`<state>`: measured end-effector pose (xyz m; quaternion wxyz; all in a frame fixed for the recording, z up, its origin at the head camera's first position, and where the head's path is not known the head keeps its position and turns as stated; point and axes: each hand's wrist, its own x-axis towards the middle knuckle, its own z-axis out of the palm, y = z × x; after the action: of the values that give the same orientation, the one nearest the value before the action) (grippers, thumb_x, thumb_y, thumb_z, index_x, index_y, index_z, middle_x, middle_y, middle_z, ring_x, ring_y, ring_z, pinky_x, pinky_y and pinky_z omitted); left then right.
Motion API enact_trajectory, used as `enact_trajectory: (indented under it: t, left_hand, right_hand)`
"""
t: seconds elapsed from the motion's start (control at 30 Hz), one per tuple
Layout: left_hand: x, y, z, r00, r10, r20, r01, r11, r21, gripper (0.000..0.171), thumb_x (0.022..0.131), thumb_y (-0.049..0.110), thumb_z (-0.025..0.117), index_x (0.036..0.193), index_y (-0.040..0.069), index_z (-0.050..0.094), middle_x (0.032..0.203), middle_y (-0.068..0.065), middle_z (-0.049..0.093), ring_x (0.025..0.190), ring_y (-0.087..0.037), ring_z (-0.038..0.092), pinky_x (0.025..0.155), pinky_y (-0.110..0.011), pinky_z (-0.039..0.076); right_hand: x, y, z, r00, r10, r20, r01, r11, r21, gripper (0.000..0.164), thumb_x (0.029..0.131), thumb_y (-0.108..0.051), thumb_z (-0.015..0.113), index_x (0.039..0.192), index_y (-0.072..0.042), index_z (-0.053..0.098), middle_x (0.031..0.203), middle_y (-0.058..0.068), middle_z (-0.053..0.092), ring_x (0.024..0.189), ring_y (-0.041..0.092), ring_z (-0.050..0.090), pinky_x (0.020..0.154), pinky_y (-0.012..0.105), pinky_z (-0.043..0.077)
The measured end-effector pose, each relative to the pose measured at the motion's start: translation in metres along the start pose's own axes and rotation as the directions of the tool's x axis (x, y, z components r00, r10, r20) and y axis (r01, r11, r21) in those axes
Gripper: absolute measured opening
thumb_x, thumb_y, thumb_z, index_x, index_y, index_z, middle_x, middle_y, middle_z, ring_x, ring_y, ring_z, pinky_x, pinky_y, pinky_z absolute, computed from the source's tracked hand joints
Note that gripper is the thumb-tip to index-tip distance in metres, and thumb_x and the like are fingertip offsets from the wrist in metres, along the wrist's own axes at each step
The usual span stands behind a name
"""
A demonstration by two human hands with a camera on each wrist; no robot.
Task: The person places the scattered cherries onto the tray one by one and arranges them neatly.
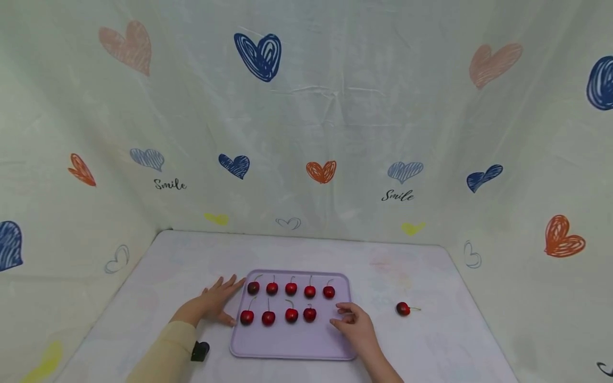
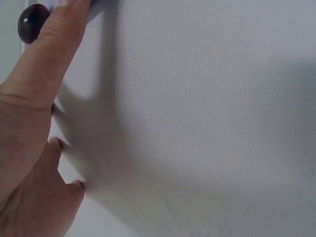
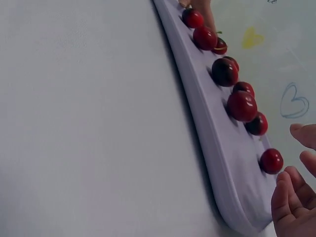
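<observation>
A lilac tray [image 1: 292,346] holds two rows of dark red cherries, most with stems pointing away from me. The left hand [image 1: 215,303] lies at the tray's left edge, fingers spread and thumb beside the near row. In the left wrist view its thumb [image 2: 54,44] overlaps one dark cherry [image 2: 32,23]. Over the tray's right side, the right hand [image 1: 354,327] has thumb and fingers apart, with nothing between them. Nearest to it are the last cherry of the near row [image 1: 309,313] and the last of the far row [image 1: 329,292].
One more cherry [image 1: 403,308] lies on the white table [image 1: 431,340] to the right of the tray, stem pointing right. A small black object [image 1: 200,351] shows beside the left sleeve. Behind the table hangs a pale curtain [image 1: 325,122] printed with hearts.
</observation>
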<state>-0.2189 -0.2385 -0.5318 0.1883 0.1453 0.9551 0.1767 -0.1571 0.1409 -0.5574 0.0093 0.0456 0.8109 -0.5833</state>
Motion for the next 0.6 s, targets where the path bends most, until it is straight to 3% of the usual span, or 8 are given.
enact_trajectory:
  t: [0.6]
  left_hand:
    - [0.000, 0.001, -0.001, 1.000, 0.005, -0.002, -0.005, 1.000, 0.008, 0.106, 0.064, 0.033, 0.091, 0.150, 0.006, 0.035, 0.153, -0.030, 0.026, 0.137, -0.059, 0.014, 0.098, -0.080, 0.016]
  right_hand:
    - [-0.003, 0.025, -0.078, 0.983, 0.102, -0.153, -0.122, 0.985, -0.123, 0.038, 0.077, -0.013, 0.082, 0.111, -0.001, 0.069, 0.095, 0.006, 0.068, 0.078, 0.015, 0.058, 0.057, 0.025, 0.052]
